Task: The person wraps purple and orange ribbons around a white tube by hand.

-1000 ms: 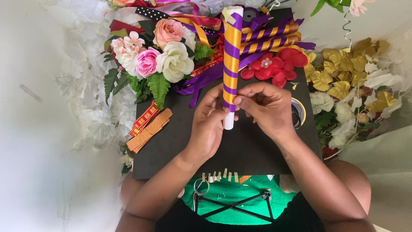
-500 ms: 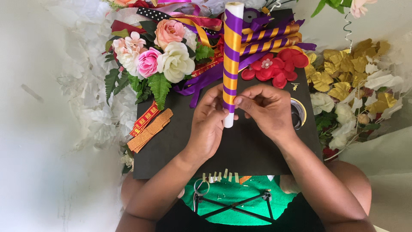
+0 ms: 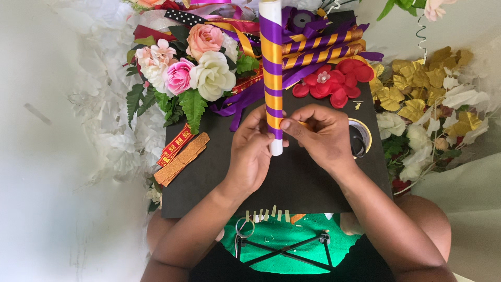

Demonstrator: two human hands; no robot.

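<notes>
A white tube (image 3: 272, 62) wrapped in spiralling purple and gold ribbon stands upright over a black board (image 3: 292, 183) on my lap. My left hand (image 3: 252, 152) grips the tube's lower part from the left. My right hand (image 3: 319, 134) pinches the ribbon against the tube near its bare white lower end. Behind the tube lie more purple-and-gold wrapped tubes (image 3: 323, 46).
Artificial roses with green leaves (image 3: 188, 73) sit at the board's upper left, red fabric flowers (image 3: 334, 83) at the upper right. Gold leaves and white flowers (image 3: 428, 99) lie to the right, a tape roll (image 3: 360, 138) beside my right hand, patterned ribbon strips (image 3: 180, 154) at left.
The tube has shifted slightly upward in view and my fingers have adjusted their pinch on the ribbon near its lower end.
</notes>
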